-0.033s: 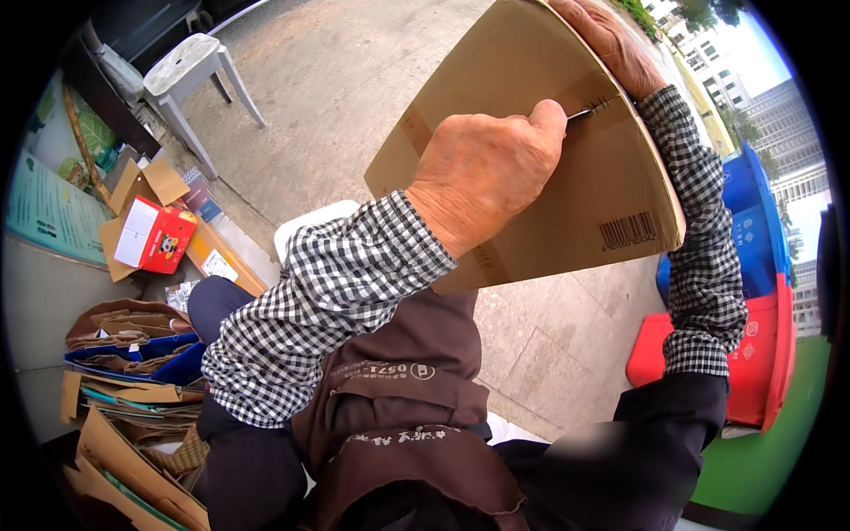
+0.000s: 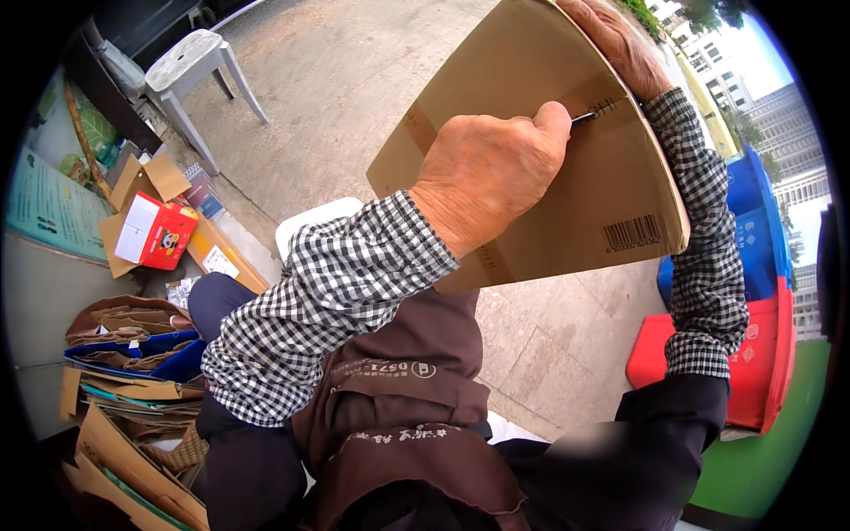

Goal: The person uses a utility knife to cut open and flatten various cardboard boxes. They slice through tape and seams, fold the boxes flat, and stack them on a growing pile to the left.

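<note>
Pavement (image 2: 319,97) fills the ground ahead. Red bin (image 2: 761,354) and blue bin (image 2: 753,208) at right, blue one behind. Pile of flattened cardboard (image 2: 133,451) at lower left, by the wearer's leg. White stool (image 2: 189,66) upright at upper left. Cardboard box (image 2: 575,212) is out front, raised and tilted, broad face toward the wearer; can't tell if its lower edge rests on anything. Open carton (image 2: 162,180) at left, flaps up, with a red printed box (image 2: 168,239) at its mouth. Left hand (image 2: 491,168) is in a fist in front of the box face, closed around a thin tool. Right hand (image 2: 624,49) grips the box along its upper right edge; fingertips hidden. Brown tape strip (image 2: 591,91) runs across the face near that edge. Smallest: thin tool (image 2: 583,117), dark tip sticking out past the left thumb, beside the tape. Can't tell whether the tip touches.
</note>
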A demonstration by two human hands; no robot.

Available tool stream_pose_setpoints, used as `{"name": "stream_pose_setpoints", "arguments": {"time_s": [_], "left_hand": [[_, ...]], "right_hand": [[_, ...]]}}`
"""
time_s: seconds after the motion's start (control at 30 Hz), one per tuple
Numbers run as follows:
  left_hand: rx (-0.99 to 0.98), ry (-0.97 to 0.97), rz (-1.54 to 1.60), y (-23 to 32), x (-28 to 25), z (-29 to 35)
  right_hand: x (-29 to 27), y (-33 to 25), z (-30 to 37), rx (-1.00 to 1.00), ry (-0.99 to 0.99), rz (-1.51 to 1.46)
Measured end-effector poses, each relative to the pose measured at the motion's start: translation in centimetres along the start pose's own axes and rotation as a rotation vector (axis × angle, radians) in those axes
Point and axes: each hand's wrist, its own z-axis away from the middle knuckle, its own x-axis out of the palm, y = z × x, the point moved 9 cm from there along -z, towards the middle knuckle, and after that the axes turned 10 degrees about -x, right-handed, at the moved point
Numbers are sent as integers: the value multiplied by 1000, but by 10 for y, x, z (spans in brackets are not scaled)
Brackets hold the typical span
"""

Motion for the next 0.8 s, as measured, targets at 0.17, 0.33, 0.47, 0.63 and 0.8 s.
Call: {"name": "stream_pose_setpoints", "arguments": {"time_s": [0.17, 0.33, 0.47, 0.63, 0.8], "left_hand": [[-9, -26, 4, -6, 8, 14], [-38, -54, -12, -16, 17, 32], [-90, -131, -20, -31, 30, 51], [-126, -152, -37, -53, 46, 92], [-132, -189, -13, -61, 52, 106]], "right_hand": [[-5, 4, 2, 22, 23, -23], [-4, 5, 7, 43, 39, -43], [-6, 6, 4, 38, 45, -54], [-7, 5, 7, 42, 42, -61], [-14, 10, 7, 62, 47, -61]]}}
